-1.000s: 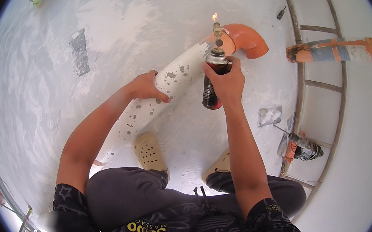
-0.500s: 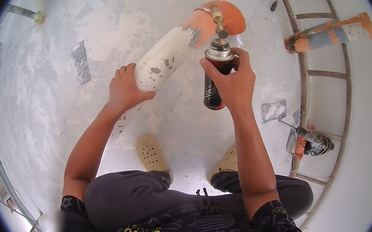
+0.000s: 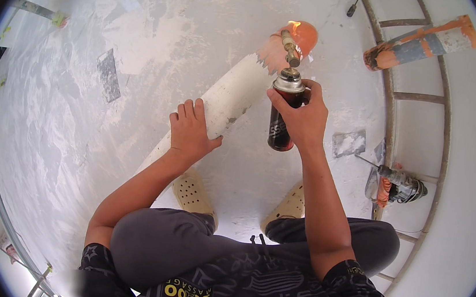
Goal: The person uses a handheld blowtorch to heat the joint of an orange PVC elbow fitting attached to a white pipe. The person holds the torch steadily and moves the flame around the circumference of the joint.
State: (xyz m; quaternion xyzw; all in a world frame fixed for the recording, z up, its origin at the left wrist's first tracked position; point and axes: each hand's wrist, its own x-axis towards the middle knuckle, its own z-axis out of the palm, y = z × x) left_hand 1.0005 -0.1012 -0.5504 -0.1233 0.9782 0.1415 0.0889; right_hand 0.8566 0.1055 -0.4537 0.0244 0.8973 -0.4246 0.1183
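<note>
A long white pipe lies slantwise in front of me, its far end capped by an orange section with a jagged edge where the two colours meet. My left hand grips the white part, fingers over the top and thumb along the near side. In my right hand is an upright gas torch, a dark canister with a silver collar and brass nozzle. A small flame burns at the nozzle's tip, over the orange section. How far the flame is from the surface I cannot tell.
A ladder lies along the right, with a second orange and grey pipe across it. Beside its rails are a power drill and a smeared flat plate. Another plate lies left; a screwdriver lies far right.
The pipe has shifted and rolled, so its dark-speckled patch is mostly out of sight. My left hand moved right with it. The torch moved slightly right and nearer to me.
</note>
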